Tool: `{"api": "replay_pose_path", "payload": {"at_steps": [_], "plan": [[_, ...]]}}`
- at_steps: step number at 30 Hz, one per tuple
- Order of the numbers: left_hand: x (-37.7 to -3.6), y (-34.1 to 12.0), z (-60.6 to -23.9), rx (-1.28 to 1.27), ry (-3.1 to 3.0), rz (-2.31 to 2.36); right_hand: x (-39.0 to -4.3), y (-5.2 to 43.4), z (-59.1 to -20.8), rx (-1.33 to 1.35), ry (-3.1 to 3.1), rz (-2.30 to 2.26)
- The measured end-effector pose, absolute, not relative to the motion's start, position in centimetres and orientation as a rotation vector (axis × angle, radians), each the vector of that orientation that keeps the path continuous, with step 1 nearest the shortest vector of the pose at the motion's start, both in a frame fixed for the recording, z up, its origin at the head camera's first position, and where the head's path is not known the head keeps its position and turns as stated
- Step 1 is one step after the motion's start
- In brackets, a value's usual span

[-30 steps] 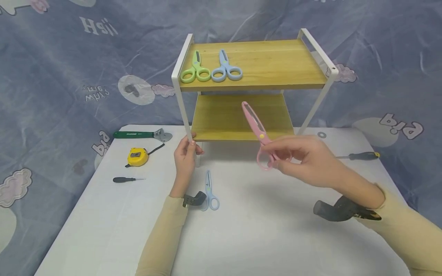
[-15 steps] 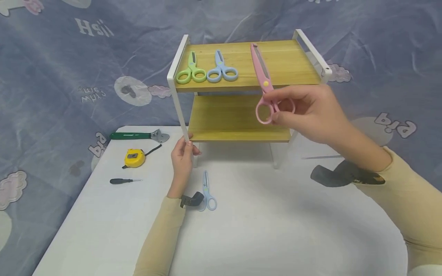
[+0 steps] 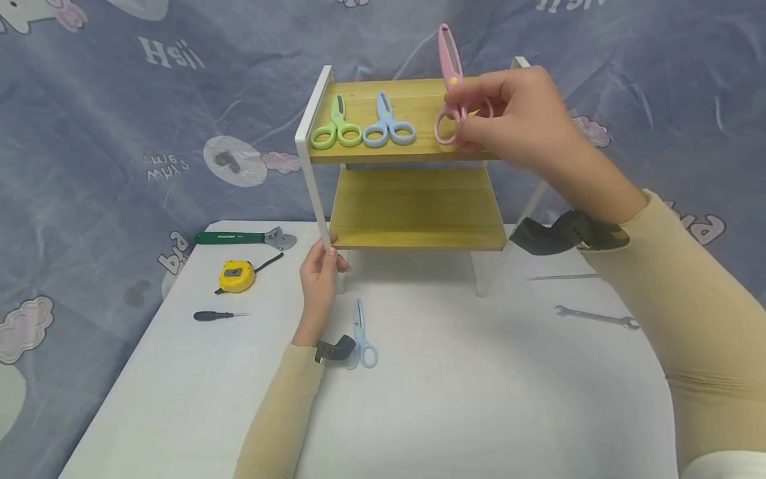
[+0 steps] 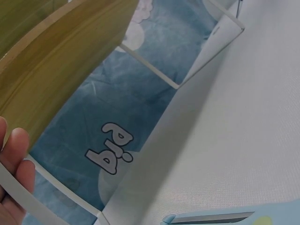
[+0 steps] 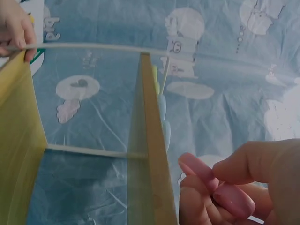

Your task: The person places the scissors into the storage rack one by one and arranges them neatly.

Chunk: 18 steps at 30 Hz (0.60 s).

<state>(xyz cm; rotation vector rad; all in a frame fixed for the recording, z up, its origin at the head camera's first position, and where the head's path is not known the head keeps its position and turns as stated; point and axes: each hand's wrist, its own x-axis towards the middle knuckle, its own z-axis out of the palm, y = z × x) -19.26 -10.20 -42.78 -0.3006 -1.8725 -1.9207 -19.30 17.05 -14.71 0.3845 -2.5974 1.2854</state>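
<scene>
My right hand (image 3: 511, 116) pinches pink scissors (image 3: 451, 56) by the handles, blade pointing away, over the right part of the upper wooden shelf (image 3: 413, 100). On that shelf, to the left, lie green scissors (image 3: 337, 126) and blue scissors (image 3: 386, 123) side by side. With its fingers curled round the front left white leg of the rack, my left hand (image 3: 319, 276) sits level with the lower shelf (image 3: 419, 206). Another pair of blue scissors (image 3: 361, 336) lies on the table by my left wrist. In the right wrist view the pink handles (image 5: 234, 199) show between thumb and fingers.
On the table's left are a green-handled adjustable wrench (image 3: 233, 237), a yellow tape measure (image 3: 237, 276) and a small screwdriver (image 3: 215, 315). A spanner (image 3: 597, 318) and a thin metal shaft (image 3: 562, 277) lie to the right, near my sleeve. A patterned blue cloth (image 3: 108, 133) hangs behind.
My right hand has risen with the pink scissors from in front of the lower shelf to over the upper shelf. My left hand stays at the rack's leg.
</scene>
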Motion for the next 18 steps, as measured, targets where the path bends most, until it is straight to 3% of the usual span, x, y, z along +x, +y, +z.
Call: {"api": "replay_pose_path", "payload": {"at_steps": [5,18], "plan": [[-18.7,-10.2,-41.9,-0.31,-1.857,-1.93,-21.0,16.5,-14.3,0.384,-2.721,1.013],[-20.8,-10.6,-44.8,-0.3,-1.846,-1.903,-22.7,16.5,-14.9,0.499,-2.791,0.898]]}}
